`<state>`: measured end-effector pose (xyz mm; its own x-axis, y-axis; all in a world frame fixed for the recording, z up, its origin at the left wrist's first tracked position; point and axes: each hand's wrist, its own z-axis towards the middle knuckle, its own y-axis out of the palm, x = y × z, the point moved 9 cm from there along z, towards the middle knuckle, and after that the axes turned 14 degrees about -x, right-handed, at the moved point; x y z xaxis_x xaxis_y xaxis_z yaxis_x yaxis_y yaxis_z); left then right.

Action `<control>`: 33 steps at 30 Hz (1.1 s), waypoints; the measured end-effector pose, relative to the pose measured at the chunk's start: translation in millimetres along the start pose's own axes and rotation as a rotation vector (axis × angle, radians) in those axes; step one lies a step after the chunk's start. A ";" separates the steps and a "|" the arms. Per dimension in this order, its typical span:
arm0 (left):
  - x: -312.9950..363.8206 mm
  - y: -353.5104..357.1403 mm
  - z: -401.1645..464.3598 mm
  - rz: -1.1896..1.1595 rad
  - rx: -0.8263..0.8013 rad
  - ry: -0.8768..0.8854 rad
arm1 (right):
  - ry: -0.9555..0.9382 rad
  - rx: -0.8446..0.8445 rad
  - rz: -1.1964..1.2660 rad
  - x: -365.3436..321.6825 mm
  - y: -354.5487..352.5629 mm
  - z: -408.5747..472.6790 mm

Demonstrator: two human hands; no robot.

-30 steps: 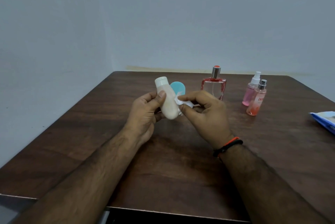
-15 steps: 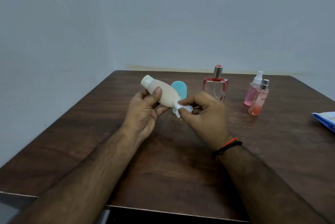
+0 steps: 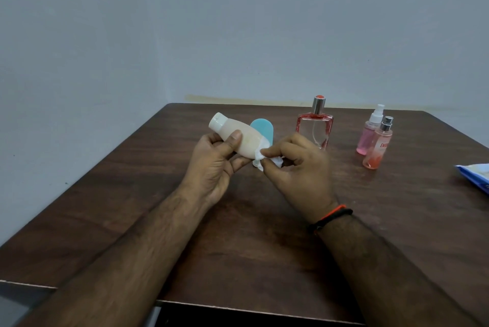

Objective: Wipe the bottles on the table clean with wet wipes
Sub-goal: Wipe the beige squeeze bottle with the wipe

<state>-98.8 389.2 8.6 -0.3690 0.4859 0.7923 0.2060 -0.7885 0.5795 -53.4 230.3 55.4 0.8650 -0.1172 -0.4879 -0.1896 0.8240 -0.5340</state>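
- Holding cream bottle (image 3: pixel 242 138) tilted in left hand (image 3: pixel 214 165), cap up and away to the left, thumb pressed on its side, fingers curled beneath; likely angled so to offer the base end to the other hand.
- Pinching bunched wipe (image 3: pixel 260 158) in right hand (image 3: pixel 299 170), thumb and fingertips closed on it, wipe touching the bottle's lower end, both raised above the surface (image 3: pixel 132 194).
- Standing just behind the hands: blue bottle (image 3: pixel 263 129), mostly hidden by bottle and wipe.
- Standing beyond the right hand: red bottle (image 3: pixel 315 128); further right, two pink sprays (image 3: pixel 374 141) touching or nearly so, probably waiting their turn.
- Lying far right: wipes pack (image 3: pixel 476 175), cut off by the frame edge.
- Hard to judge: any dirt on the bottle, or how much of it is wiped.
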 end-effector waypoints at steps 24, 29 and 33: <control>-1.0 -3.5 3.2 0.054 -0.017 -0.030 | -0.131 0.016 -0.136 -12.5 -6.4 0.4; 4.2 -4.5 3.5 0.058 -0.023 -0.003 | -0.154 -0.118 -0.070 -17.3 5.3 0.0; 8.2 -6.6 5.4 0.055 -0.025 0.035 | -0.124 -0.191 -0.096 -14.9 14.7 0.3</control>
<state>-98.3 400.4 12.3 -0.3891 0.4280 0.8157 0.2041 -0.8234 0.5294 -68.9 244.3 55.0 0.9313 -0.1117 -0.3466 -0.1779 0.6909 -0.7007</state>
